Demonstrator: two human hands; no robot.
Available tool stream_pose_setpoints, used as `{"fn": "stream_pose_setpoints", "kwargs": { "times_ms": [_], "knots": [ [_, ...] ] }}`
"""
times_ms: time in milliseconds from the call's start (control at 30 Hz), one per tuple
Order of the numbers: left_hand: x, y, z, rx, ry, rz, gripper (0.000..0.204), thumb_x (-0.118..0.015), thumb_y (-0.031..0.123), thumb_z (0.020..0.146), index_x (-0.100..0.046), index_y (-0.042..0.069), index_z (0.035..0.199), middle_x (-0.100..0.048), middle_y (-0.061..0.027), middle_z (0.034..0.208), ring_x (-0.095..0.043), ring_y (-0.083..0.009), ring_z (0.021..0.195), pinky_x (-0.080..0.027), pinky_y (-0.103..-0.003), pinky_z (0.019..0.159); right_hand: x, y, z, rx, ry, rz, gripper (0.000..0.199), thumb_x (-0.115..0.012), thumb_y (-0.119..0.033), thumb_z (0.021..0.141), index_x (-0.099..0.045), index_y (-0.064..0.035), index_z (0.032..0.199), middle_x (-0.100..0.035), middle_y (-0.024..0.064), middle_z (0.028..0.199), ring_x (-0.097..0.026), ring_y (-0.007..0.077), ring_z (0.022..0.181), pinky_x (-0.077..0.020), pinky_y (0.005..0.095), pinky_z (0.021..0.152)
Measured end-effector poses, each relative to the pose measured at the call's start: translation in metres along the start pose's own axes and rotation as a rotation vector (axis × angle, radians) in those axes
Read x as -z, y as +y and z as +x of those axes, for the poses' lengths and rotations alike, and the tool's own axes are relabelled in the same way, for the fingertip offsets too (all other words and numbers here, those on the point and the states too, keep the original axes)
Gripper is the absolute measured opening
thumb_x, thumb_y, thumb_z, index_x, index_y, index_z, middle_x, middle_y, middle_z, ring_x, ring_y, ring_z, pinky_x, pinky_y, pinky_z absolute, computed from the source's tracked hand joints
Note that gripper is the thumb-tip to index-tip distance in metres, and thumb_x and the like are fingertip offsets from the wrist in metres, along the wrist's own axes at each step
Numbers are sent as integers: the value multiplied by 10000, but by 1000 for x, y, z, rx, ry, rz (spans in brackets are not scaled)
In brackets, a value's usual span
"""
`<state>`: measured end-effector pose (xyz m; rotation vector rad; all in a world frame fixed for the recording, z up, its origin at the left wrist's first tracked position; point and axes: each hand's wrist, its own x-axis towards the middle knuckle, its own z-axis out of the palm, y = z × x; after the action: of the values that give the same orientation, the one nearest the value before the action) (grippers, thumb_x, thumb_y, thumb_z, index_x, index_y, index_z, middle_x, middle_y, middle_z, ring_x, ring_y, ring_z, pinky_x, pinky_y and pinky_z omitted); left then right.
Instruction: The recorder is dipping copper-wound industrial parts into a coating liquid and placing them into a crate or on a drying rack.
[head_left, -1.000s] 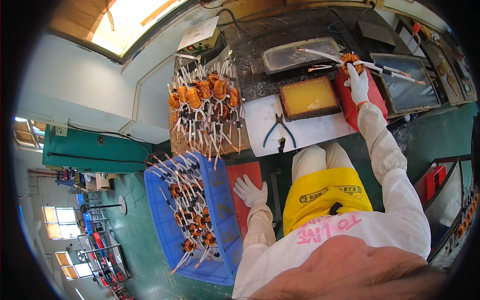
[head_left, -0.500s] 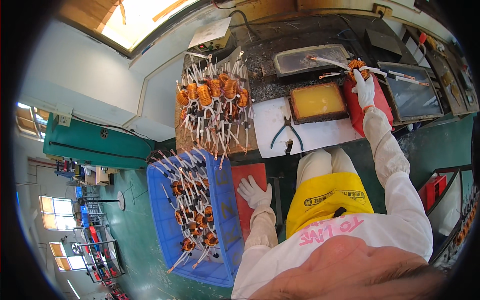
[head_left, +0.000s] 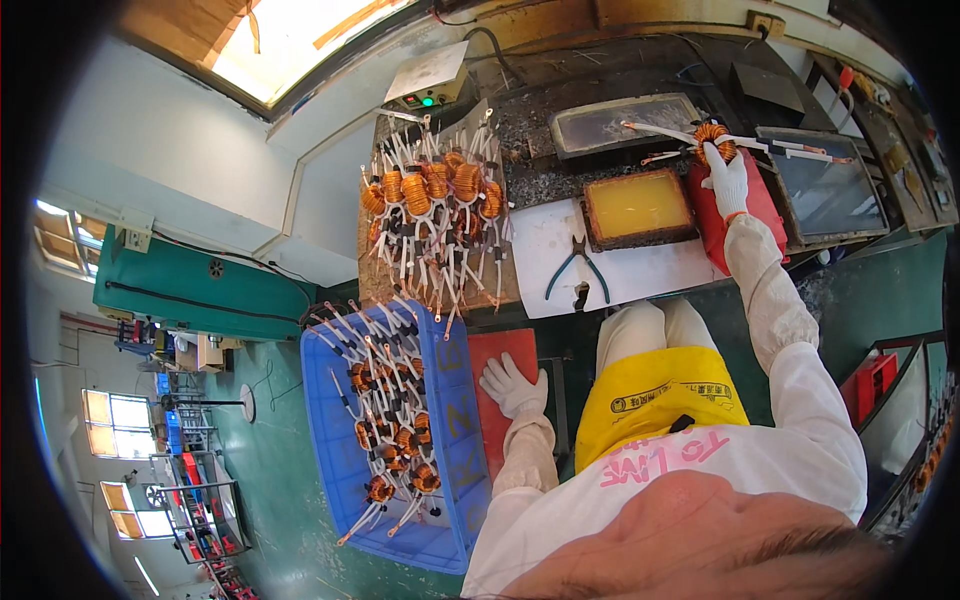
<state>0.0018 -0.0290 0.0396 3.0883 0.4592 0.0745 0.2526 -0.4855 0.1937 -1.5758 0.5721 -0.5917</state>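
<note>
At the right side of the workbench, my gloved right hand (head_left: 726, 180) is closed round a copper-wound ring coil (head_left: 711, 133) with long white-sleeved leads. It holds the coil over a red block or box (head_left: 764, 212), though contact with it is unclear. The leads stretch out to both sides; one set reaches over a dark-framed glassy tray (head_left: 838, 196). My gloved left hand (head_left: 513, 388) lies flat with fingers spread on a red board (head_left: 503, 346), low at my left, holding nothing. A shallow rectangular pan (head_left: 640, 240) of yellow material sits left of the red block.
Pliers with dark handles (head_left: 597, 275) lie on white paper (head_left: 535, 235). Several similar coils (head_left: 437, 182) crowd the bench's left end, and more fill a blue crate (head_left: 465, 470) beside my left arm. Behind the pan is a grey tray (head_left: 570, 150). A control box (head_left: 426, 98) shows a green light.
The control box's light now glows green. The coil in my right hand has turned slightly, its right-hand leads closer together. My left hand stays on the red board; the whole view shifts slightly.
</note>
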Motion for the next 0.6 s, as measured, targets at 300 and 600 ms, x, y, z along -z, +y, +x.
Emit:
{"fn": "stream_pose_setpoints", "kwargs": {
  "times_ms": [300, 600],
  "knots": [
    [-3, -2, -1, 12, 3, 11, 890, -689, 551, 753, -378, 112, 1463, -339, -210, 1525, -269, -398, 1427, -94, -553, 1209, -1, -5, -5, -9, 32, -114, 652, -743, -423, 830, -525, 50, 1222, -641, 90, 769, -602, 162, 501, -494, 284, 501],
    [-4, -1, -1, 7, 4, 6, 895, -681, 553, 756, -369, 115, 1472, -329, -215, 1533, -254, -396, 1438, -85, -551, 1211, 1, 5, 3, 23, 10, -129, 627, -743, -412, 828, -548, 24, 1235, -681, 117, 938, -625, 176, 517, -510, 291, 507]
  ]
}}
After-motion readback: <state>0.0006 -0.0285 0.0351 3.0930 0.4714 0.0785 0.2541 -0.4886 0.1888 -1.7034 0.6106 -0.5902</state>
